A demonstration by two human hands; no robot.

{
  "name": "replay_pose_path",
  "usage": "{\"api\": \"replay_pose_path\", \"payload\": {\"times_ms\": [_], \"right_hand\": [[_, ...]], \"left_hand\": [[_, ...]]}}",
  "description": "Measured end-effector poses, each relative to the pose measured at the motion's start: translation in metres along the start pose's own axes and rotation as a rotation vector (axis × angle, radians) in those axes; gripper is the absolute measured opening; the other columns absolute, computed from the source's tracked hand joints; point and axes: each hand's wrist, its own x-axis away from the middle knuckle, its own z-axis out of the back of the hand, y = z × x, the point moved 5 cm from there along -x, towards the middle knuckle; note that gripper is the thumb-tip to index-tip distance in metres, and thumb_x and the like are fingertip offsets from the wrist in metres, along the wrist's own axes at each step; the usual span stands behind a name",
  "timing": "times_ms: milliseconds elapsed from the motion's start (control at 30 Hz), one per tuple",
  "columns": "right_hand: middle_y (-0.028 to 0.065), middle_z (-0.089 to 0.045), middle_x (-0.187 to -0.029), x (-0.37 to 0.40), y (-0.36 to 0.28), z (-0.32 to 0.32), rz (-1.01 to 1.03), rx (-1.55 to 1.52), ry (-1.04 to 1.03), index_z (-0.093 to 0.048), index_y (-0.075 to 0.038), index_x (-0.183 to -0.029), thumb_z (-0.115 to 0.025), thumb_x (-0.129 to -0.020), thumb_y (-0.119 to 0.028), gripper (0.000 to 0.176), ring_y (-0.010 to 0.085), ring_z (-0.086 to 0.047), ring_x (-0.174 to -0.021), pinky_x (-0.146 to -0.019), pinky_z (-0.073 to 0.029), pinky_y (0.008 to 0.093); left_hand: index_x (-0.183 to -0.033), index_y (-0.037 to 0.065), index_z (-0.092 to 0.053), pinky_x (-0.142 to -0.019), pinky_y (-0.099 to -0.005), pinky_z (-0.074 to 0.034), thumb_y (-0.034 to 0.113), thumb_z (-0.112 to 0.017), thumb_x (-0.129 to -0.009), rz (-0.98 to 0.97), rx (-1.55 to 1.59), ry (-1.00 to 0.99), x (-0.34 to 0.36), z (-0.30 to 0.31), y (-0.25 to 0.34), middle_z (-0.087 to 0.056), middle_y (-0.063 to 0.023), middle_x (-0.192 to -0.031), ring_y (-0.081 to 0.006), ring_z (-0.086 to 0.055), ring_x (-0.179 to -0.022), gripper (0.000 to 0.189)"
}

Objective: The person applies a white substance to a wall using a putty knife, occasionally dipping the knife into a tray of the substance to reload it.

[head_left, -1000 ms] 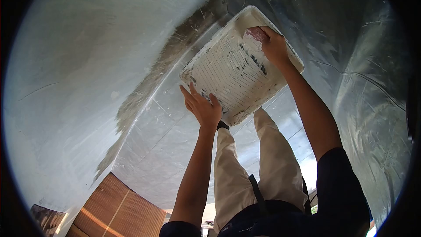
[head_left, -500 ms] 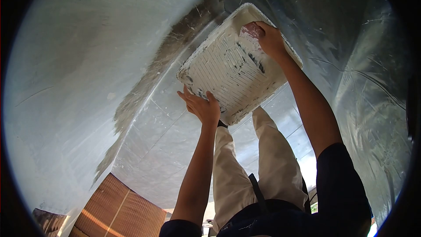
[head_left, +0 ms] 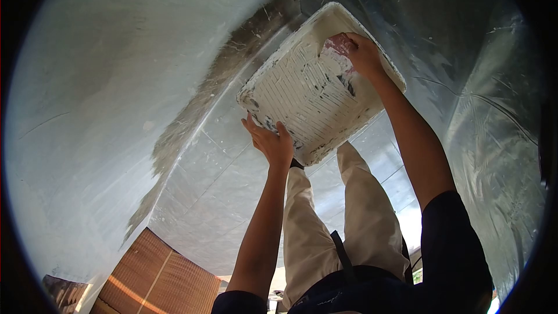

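A paint tray (head_left: 290, 84) with a ribbed slope is coated in off-white paint, and dark bare patches show through. My left hand (head_left: 270, 141) grips its near left edge, the thumb over the rim and the fingers along the outside and underneath. Inside the tray's far right part, my right hand (head_left: 365, 58) holds what looks like a wide reddish-brown paintbrush (head_left: 337, 45). White paint smears its lower part, which rests against the tray's surface; the bristles cannot be made out clearly. The tray is held tilted above the floor.
A wall (head_left: 99, 99) on the left carries pale paint, with a dark ragged strip (head_left: 224, 61) along its foot. Grey sheeting (head_left: 482, 87) covers the right side. Below are a tiled floor (head_left: 203, 197), my legs (head_left: 372, 215) and a brown woven panel (head_left: 157, 273).
The tray and both hands appear slightly farther right in view. My right hand and the brush have shifted slightly down the tray. Both grips stay the same.
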Motion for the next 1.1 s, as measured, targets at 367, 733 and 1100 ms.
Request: {"api": "replay_pose_path", "payload": {"times_ms": [367,733,1100], "right_hand": [[0.0197,-0.068,-0.108,0.013,0.005,-0.012,-0.057,-0.162,0.084,-0.066,-0.005,-0.116,-0.057,-0.086,-0.012,0.032,0.0356,-0.066,-0.101,-0.089,-0.051,0.042],[0.0204,-0.069,-0.105,0.015,-0.014,-0.011,-0.007,-0.342,0.086,-0.067,-0.006,-0.116,-0.059,-0.088,-0.01,0.029,0.0352,-0.067,-0.097,-0.086,-0.052,0.0392],[0.0214,-0.069,-0.101,-0.015,-0.04,-0.003,0.177,-0.014,0.25,-0.067,-0.008,-0.117,-0.06,-0.088,-0.014,0.03,0.0388,-0.067,-0.092,-0.083,-0.053,0.0406]], "left_hand": [[-0.149,-0.001,-0.007,-0.114,-0.0562,-0.015,0.015,-0.057,-0.087,-0.022,0.104,-0.021,0.003,-0.007,0.001,-0.016,-0.0326,-0.153,-0.0453,-0.017,-0.144,0.081],[-0.149,-0.001,-0.009,-0.113,-0.0563,-0.016,0.015,-0.058,-0.087,-0.035,0.109,-0.015,0.002,-0.006,-0.001,-0.017,-0.0325,-0.152,-0.0464,-0.019,-0.143,0.08],[-0.148,0.0,-0.01,-0.113,-0.0577,-0.016,0.014,-0.057,-0.088,-0.047,0.121,0.006,-0.001,-0.006,-0.003,-0.016,-0.0334,-0.152,-0.047,-0.017,-0.144,0.078]]}}
